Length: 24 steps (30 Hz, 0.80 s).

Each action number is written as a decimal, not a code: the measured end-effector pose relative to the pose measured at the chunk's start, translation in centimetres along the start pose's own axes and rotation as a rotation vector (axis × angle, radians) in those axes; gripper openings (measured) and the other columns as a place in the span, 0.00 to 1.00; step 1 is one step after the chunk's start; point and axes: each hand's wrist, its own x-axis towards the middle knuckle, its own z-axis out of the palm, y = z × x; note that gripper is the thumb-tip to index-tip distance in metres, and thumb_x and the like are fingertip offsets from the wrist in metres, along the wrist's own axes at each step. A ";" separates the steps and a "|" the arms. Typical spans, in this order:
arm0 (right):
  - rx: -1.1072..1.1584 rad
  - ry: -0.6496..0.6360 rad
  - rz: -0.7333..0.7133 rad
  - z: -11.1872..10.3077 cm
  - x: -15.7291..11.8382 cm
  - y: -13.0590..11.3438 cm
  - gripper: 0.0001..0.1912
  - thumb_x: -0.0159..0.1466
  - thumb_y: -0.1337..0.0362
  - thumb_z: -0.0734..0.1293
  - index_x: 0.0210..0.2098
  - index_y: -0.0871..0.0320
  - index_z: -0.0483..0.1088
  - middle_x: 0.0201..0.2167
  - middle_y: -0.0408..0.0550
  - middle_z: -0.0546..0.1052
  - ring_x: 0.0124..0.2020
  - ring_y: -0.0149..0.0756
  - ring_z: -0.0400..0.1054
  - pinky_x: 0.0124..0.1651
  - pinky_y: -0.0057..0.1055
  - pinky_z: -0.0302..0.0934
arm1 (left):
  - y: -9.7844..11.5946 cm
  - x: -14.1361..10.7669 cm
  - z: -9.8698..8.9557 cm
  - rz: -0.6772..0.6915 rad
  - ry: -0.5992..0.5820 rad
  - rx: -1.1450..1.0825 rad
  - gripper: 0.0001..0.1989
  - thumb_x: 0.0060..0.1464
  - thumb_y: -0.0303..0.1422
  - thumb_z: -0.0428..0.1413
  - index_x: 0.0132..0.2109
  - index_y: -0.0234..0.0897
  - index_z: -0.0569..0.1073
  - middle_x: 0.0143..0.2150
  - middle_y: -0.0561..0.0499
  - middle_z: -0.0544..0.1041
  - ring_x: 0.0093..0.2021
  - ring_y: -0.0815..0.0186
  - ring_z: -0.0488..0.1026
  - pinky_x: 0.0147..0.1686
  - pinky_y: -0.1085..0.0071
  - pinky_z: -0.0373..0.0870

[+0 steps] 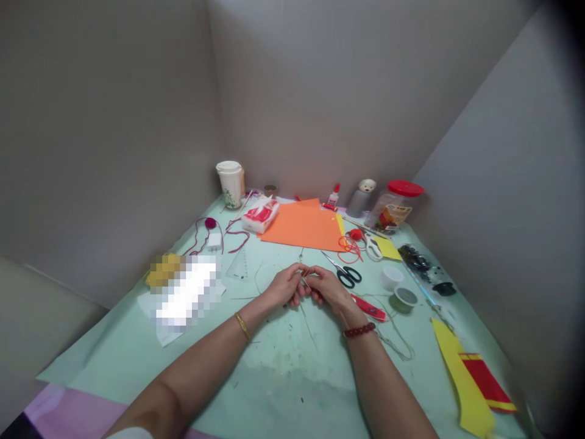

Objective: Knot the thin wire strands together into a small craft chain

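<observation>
My left hand and my right hand meet at the middle of the table, fingertips together. Both are closed in a pinch on a thin, pale cord, whose loose ends trail below the fingers toward me. A small metallic-looking piece shows just beyond the fingertips; whether it is joined to the cord I cannot tell. Black-handled scissors lie right of my right hand. Close to that wrist is a red utility knife, with a loose tangle of greenish cord around it.
Orange sheets and a tissue pack lie behind my hands. A clear triangle ruler sits left. Small tubs, white scissors and a red-lidded jar stand right. A white cup is at the back left.
</observation>
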 end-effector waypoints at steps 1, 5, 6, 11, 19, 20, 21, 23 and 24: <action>0.004 -0.009 -0.005 0.0 0.0 0.0 0.09 0.51 0.68 0.63 0.33 0.59 0.66 0.17 0.40 0.70 0.14 0.23 0.57 0.14 0.20 0.48 | 0.0 0.0 0.0 0.009 0.008 0.009 0.21 0.61 0.39 0.40 0.57 0.38 0.62 0.26 0.54 0.69 0.15 0.75 0.65 0.14 0.81 0.58; 0.029 -0.047 -0.046 0.3 -0.1 0.1 0.07 0.52 0.66 0.63 0.31 0.59 0.65 0.19 0.41 0.72 0.15 0.23 0.57 0.16 0.21 0.48 | -0.2 0.1 0.1 0.025 0.031 0.011 0.25 0.61 0.41 0.41 0.64 0.42 0.54 0.24 0.56 0.68 0.15 0.76 0.65 0.14 0.82 0.56; 0.039 -0.049 -0.054 0.3 -0.2 0.1 0.07 0.52 0.66 0.63 0.31 0.59 0.65 0.19 0.41 0.72 0.15 0.23 0.57 0.16 0.21 0.48 | -0.1 0.1 0.1 0.018 0.029 0.001 0.26 0.61 0.42 0.42 0.65 0.42 0.53 0.24 0.57 0.67 0.15 0.76 0.65 0.14 0.82 0.56; 0.074 -0.022 -0.064 0.5 -0.3 0.3 0.07 0.52 0.64 0.64 0.31 0.59 0.64 0.18 0.39 0.70 0.15 0.23 0.56 0.17 0.21 0.47 | 0.1 0.1 -0.3 -0.043 -0.017 -0.048 0.29 0.61 0.42 0.44 0.66 0.41 0.48 0.21 0.59 0.65 0.15 0.75 0.64 0.15 0.81 0.56; 0.008 -0.085 -0.074 0.4 -0.6 -0.1 0.05 0.53 0.64 0.63 0.25 0.58 0.60 0.18 0.39 0.68 0.16 0.23 0.56 0.16 0.22 0.49 | -0.2 -0.3 -0.7 -0.059 -0.078 -0.125 0.28 0.60 0.42 0.45 0.64 0.37 0.52 0.20 0.59 0.64 0.15 0.75 0.62 0.15 0.81 0.56; -0.001 -0.096 -0.080 0.4 -0.6 -0.1 0.05 0.53 0.65 0.63 0.25 0.58 0.61 0.18 0.39 0.68 0.16 0.23 0.56 0.17 0.22 0.50 | -0.3 -0.3 -0.7 -0.062 -0.080 -0.139 0.28 0.60 0.43 0.45 0.64 0.37 0.52 0.20 0.59 0.64 0.15 0.75 0.62 0.15 0.81 0.56; -0.007 -0.108 -0.086 0.3 -0.6 0.0 0.05 0.53 0.65 0.63 0.25 0.58 0.61 0.18 0.40 0.68 0.16 0.23 0.56 0.17 0.22 0.50 | -0.3 -0.4 -0.7 -0.063 -0.082 -0.156 0.28 0.60 0.43 0.45 0.64 0.36 0.52 0.20 0.59 0.64 0.15 0.75 0.62 0.15 0.81 0.56; -0.007 -0.129 -0.090 0.2 -0.6 0.1 0.06 0.54 0.64 0.64 0.26 0.58 0.61 0.19 0.39 0.69 0.16 0.23 0.57 0.17 0.22 0.51 | -0.4 -0.4 -0.7 -0.054 -0.083 -0.188 0.29 0.59 0.43 0.46 0.63 0.35 0.53 0.20 0.59 0.64 0.15 0.76 0.61 0.15 0.81 0.56; -0.004 -0.133 -0.093 0.2 -0.5 0.2 0.06 0.54 0.63 0.64 0.26 0.58 0.61 0.19 0.39 0.69 0.16 0.23 0.57 0.17 0.22 0.51 | -0.4 -0.4 -0.7 -0.049 -0.082 -0.200 0.29 0.59 0.43 0.46 0.63 0.34 0.53 0.20 0.59 0.64 0.15 0.76 0.61 0.16 0.81 0.56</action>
